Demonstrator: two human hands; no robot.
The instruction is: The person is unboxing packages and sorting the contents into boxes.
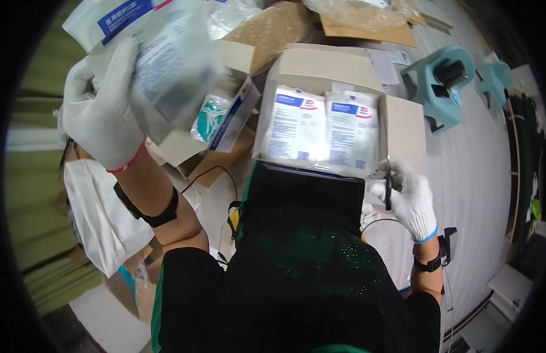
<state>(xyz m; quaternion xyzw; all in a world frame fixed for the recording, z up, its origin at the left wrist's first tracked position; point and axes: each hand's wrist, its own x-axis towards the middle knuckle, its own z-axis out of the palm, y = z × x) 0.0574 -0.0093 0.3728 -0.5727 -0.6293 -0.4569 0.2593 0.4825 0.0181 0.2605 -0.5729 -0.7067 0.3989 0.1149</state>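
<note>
My left hand (105, 112), in a white glove with a red cuff, is raised at the upper left. Its fingers are closed on a pale plastic packet (173, 70) with a blue label band; the packet is blurred. My right hand (413, 200), gloved in white with a blue cuff, grips a thin black stick-like object (388, 188) by the near right corner of a white open carton (308, 62). Inside this carton lie two side-by-side white packets, the left packet (295, 129) and the right packet (351, 132), each with a blue band.
Left of the carton stands a smaller open box (234, 120) holding a clear bag with a turquoise item (211, 120). Crumpled plastic wrap (273, 35) and cardboard (367, 32) lie beyond. Turquoise stools (440, 88) stand at right; a white cloth bag (102, 206) is at left.
</note>
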